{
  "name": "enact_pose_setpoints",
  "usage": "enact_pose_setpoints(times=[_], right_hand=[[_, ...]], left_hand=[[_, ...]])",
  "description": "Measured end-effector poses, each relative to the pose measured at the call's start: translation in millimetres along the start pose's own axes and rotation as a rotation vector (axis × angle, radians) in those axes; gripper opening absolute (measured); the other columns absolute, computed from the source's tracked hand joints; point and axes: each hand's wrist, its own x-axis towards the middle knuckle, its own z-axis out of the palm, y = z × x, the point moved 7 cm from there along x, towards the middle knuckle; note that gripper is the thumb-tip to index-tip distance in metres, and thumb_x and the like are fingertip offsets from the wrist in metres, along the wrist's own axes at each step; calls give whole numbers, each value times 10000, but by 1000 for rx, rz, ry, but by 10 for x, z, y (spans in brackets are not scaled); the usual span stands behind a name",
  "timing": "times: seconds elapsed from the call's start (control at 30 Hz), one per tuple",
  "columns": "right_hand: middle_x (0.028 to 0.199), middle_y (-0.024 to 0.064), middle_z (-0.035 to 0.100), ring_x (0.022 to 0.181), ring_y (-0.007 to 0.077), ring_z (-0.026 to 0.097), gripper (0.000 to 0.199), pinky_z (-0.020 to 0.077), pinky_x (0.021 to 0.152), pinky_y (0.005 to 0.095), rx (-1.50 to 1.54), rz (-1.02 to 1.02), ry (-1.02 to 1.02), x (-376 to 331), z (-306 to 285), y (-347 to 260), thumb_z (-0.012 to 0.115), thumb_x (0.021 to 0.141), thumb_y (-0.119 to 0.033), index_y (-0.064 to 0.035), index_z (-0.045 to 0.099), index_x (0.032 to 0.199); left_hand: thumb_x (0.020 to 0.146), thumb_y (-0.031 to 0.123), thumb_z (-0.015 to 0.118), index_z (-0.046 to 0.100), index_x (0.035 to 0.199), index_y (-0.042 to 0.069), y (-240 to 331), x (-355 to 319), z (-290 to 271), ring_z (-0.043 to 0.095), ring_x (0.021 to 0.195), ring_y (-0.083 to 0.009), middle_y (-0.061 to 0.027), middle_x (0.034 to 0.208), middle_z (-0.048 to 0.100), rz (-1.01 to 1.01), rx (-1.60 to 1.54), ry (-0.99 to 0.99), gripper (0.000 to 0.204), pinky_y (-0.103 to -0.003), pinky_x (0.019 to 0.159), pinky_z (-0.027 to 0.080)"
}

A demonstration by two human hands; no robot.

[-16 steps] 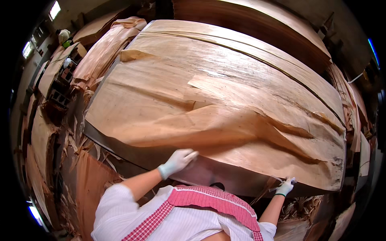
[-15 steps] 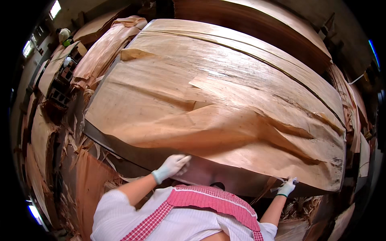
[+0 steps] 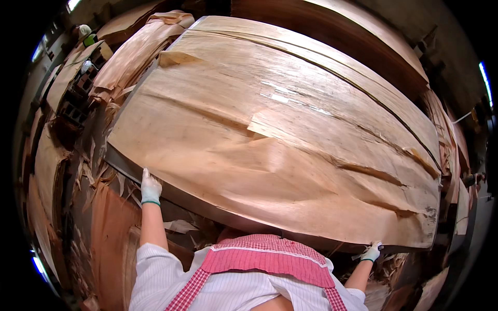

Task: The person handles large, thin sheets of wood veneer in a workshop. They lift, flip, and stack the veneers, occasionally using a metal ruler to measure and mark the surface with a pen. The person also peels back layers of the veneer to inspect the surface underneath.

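A wide, thin sheet of wood veneer lies over a large flat stack in front of me, with ripples, creases and overlapping pieces on it. My left hand, in a white glove with a green cuff, is closed on the sheet's near edge at the left. At the near right, my gloved right hand grips the same edge. A small pale, crumpled scrap sticks out beside its fingers. The fingertips of both hands are partly hidden at the edge. Beneath the sheet, a dark grey layer shows at the left.
A tall veneer stack stands behind the sheet. Draped reddish veneers lie at the far left, near hollow bricks. Torn strips litter the floor at left. Another person is at the far left, partly hidden.
My left hand has moved left and slightly up along the near edge and now holds it. The big ripples have flattened, and the near edge has come down toward me. My right hand stays at its corner.
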Motion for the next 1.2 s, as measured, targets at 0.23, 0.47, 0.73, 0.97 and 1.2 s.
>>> enact_pose_setpoints(times=[0.23,0.47,0.73,0.97,1.2], right_hand=[[441,23,418,336,159,353,524,235,335,305,-64,38,104,414,-90,515,559,841,-582,-127,520,583],[476,-11,403,364,117,350,339,243,330,257,-24,88,51,403,-149,594,611,886,-381,-113,570,682],[518,12,413,358,133,343,227,261,342,268,-38,59,-107,307,114,831,578,887,-166,-53,526,696],[548,18,456,373,125,362,153,257,337,259,-12,138,-189,80,188,835,616,841,-116,-61,529,727],[522,15,460,346,124,360,166,272,329,247,-41,101,-34,158,23,941,633,825,-104,-63,527,704]], left_hand=[[910,255,554,550,1158,-1,-113,257,-674,544,1062,-288,-130,1170,576,223,-3,52,357,-443,959,423],[920,182,561,557,1163,35,-512,21,-985,565,1048,-255,-93,1161,588,108,3,154,284,-413,899,457],[887,167,610,600,1023,52,-340,217,-1088,580,926,-236,-72,1045,602,127,74,280,179,-395,797,473],[883,180,605,577,1075,49,-195,403,-1068,597,925,-241,-75,1049,615,143,20,225,234,-387,780,484],[911,219,580,514,1224,10,-255,353,-888,564,1071,-286,-111,1187,581,38,96,207,382,-436,928,445]])
